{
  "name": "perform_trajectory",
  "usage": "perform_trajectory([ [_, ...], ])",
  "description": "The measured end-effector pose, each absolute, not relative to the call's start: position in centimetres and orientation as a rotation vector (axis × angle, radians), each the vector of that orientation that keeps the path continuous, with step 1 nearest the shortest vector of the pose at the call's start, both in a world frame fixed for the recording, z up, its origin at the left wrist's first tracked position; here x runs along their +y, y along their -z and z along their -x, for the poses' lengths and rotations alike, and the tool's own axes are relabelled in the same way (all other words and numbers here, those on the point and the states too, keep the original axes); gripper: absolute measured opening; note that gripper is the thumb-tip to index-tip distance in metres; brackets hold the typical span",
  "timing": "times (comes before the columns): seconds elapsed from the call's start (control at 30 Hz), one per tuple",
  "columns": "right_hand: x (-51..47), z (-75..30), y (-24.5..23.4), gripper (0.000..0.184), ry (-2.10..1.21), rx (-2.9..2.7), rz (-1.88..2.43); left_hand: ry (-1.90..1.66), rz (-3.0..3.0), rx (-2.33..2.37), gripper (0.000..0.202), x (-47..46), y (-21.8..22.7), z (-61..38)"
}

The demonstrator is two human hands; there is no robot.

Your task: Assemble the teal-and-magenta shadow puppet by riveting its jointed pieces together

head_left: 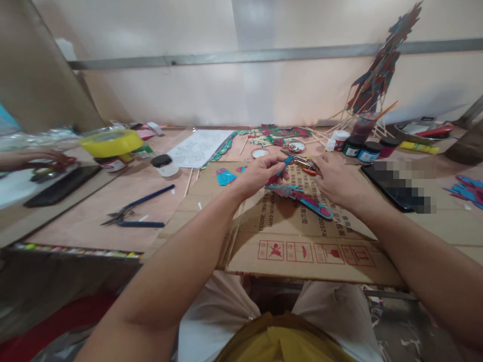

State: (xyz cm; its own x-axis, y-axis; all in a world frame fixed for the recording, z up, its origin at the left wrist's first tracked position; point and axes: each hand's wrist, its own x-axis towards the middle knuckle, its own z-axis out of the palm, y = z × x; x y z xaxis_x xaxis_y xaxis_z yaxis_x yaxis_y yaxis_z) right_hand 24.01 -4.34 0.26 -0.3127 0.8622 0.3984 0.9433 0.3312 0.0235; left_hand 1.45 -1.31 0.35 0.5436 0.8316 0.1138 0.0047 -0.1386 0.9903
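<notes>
Left hand point(269, 171): we pinch one piece point(288, 161)
Right hand point(332, 176): we grip one tool point(304, 162)
Cardboard point(243, 254): one, below both
Wall point(169, 95): pale, ahead

Before you stands a pale wall point(158, 95), crossed by a grey horizontal rail point(226, 56) and marked by a greyer vertical band point(254, 25). At your left, a brown panel point(49, 60) slants. Your table point(94, 226), pinkish-brown, has a multicoloured near-left edge point(75, 250). Light is soft; below right, the dim floor point(396, 324) carries pale scraps point(411, 344).
</notes>
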Motion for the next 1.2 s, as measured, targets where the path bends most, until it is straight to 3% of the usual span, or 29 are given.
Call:
perform_trajectory([
  [0.6, -5.6, -23.8, -1.2, 0.053, 0.728, -2.278, 1.57, -1.058, -2.121, 0.855, 0.019, -0.6, 0.0, -1.2],
  [1.2, -5.6, -24.5, -0.6, 0.056, 0.777, -2.374, 1.561, -0.922, -2.432, 0.929, 0.029, -1.2, 0.2, -1.6],
])
